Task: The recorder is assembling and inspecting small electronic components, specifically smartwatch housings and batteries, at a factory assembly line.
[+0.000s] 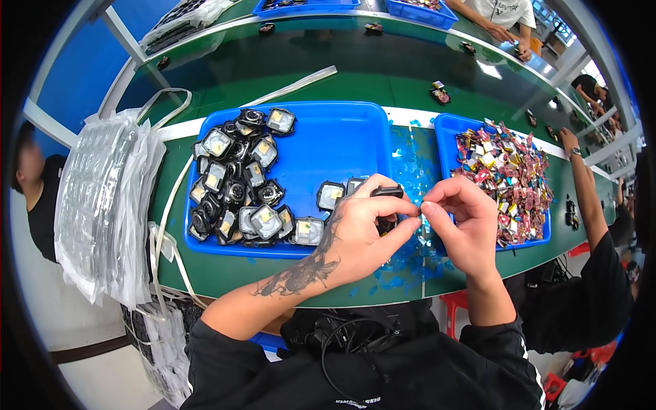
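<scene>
My left hand (359,236), with a tattooed forearm, is closed around a black watch case (388,192), whose edge shows above the fingers. My right hand (468,225) pinches thumb and forefinger together right beside the left fingertips. What lies in that pinch is too small to make out. Under my left hand is the right part of a wide blue tray (335,140). Black square watch cases (265,220) with clear-grey backs are heaped along its left side. To the right, a second blue tray (445,147) holds a pile of small pink, white and yellow parts (502,184).
Blue film scraps (404,164) litter the green table between the trays. Beyond runs a dark green conveyor (383,61) carrying scattered small assemblies (441,94). Plastic-wrapped clear trays (102,205) and a white strap (301,83) sit at left. Co-workers' arms (586,184) reach in at right.
</scene>
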